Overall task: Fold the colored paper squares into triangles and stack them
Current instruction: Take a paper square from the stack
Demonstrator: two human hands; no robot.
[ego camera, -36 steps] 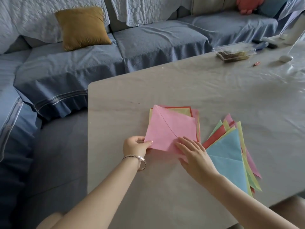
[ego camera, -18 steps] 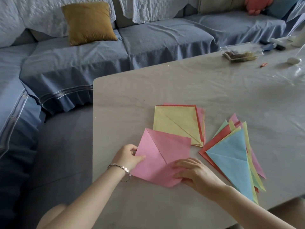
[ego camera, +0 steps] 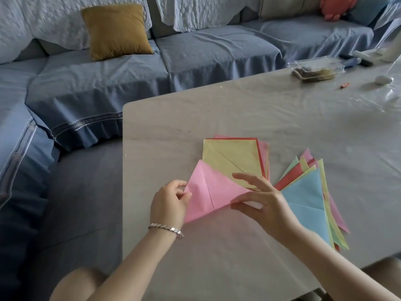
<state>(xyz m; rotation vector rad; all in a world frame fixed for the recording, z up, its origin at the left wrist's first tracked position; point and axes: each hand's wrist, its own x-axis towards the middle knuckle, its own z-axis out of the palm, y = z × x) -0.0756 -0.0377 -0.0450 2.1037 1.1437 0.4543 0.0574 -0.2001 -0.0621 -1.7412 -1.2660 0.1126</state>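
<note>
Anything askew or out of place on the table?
The folded triangles aren't stacked square: they fan out, with green, red, yellow and pink corners poking past the blue top one. A small reddish item lies loose by the clear container. The pink sheet is just mid-fold. Nothing looks spilled or torn.
</note>
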